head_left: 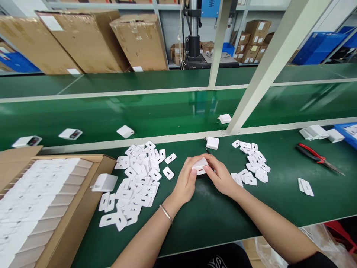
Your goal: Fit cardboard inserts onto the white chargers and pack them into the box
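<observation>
Both hands meet over the green table, closed around one white charger block [200, 166] with a small dark slot on its front face. My left hand [184, 180] grips its left side, and my right hand [221, 175] holds the right side with the thumb near the slot. Just behind them another white charger [212, 143] lies on the table, prongs to the left. A large pile of white slotted plates [139, 167] spreads to the left of my hands, and a smaller group of plates [255, 160] lies to the right.
An open carton [92, 190] of white blocks fills the left, a charger [105, 182] beside it. Red-handled pliers [318, 158] and more white blocks [315, 132] lie right. Several chargers rest on the green belt [167, 119] behind a rail; a slanted post [259, 78] rises there.
</observation>
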Action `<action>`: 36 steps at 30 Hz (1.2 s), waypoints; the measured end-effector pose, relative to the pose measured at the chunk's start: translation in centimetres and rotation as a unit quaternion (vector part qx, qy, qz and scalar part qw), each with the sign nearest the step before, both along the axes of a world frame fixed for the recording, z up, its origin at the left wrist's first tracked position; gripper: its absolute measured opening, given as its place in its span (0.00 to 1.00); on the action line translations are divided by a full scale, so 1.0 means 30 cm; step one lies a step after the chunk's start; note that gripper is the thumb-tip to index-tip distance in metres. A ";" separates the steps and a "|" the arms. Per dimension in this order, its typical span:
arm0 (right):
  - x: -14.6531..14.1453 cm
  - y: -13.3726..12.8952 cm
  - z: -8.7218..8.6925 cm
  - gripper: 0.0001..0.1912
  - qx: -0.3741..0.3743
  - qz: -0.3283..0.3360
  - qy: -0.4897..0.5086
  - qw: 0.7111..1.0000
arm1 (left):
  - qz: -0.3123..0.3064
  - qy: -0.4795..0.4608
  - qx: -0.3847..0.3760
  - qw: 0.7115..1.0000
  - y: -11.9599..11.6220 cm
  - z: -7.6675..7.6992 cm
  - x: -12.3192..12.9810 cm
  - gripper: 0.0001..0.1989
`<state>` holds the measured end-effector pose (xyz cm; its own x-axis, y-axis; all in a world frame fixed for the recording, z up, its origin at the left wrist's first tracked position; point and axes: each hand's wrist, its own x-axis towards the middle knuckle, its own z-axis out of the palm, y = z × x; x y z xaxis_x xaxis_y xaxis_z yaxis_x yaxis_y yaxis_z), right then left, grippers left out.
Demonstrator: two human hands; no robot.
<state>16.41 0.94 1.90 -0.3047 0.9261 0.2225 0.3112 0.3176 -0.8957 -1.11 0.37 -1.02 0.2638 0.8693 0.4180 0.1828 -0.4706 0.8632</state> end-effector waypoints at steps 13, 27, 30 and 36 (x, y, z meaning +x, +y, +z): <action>-0.005 -0.003 -0.014 0.17 -0.037 -0.022 -0.006 0.999 | -0.018 -0.066 -0.017 0.997 0.009 -0.006 0.007 0.18; 0.011 0.008 -0.017 0.17 0.011 -0.039 -0.030 0.999 | -0.050 -0.063 -0.065 0.995 0.012 -0.012 0.002 0.21; 0.008 0.007 -0.013 0.18 0.006 -0.026 -0.033 0.999 | -0.037 -0.053 -0.046 0.997 0.016 -0.013 -0.001 0.19; 0.009 0.021 -0.032 0.19 -0.015 -0.024 -0.010 1.000 | -0.022 -0.025 -0.019 0.999 0.019 -0.011 -0.006 0.18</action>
<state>16.67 1.58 0.95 -0.2633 0.9462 0.1883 0.3442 0.2745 -0.8979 -1.29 0.94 -1.36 0.2811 0.8731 0.3984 0.1192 -0.4437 0.8882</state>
